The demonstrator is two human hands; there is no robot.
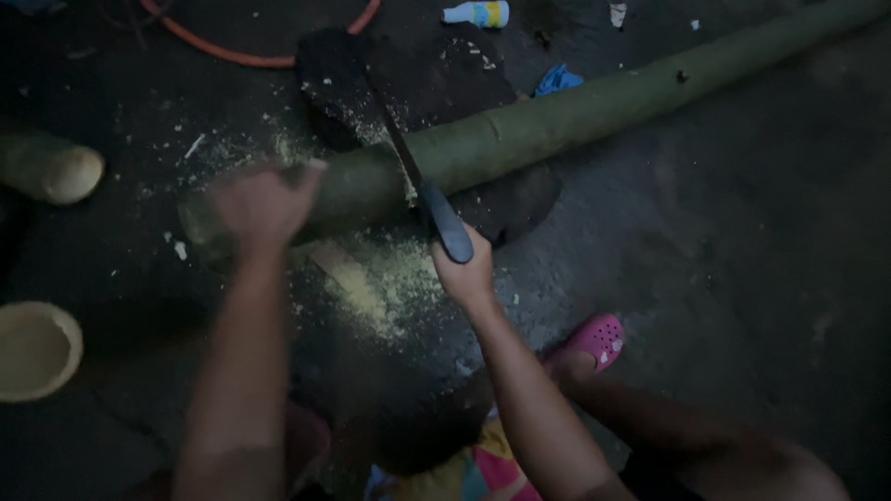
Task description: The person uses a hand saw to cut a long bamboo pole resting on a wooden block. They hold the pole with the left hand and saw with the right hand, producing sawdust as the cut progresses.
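A long green bamboo pole (575, 111) lies across the dark ground, running from the upper right down to the left. My left hand (264, 204) presses down on its near end, fingers wrapped over the top. My right hand (464, 271) grips the dark blue handle of a hand saw (422, 190). The saw's blade sits in a cut across the pole, just right of my left hand. Pale sawdust (376, 283) is piled on the ground under the cut.
Two cut bamboo pieces lie at the left: one on its side (51, 169), one showing its hollow end (32, 351). An orange hose (251, 51) curves at the top. A small bottle (478, 13) and blue scrap (557, 80) lie beyond the pole. My pink sandal (594, 339) is near.
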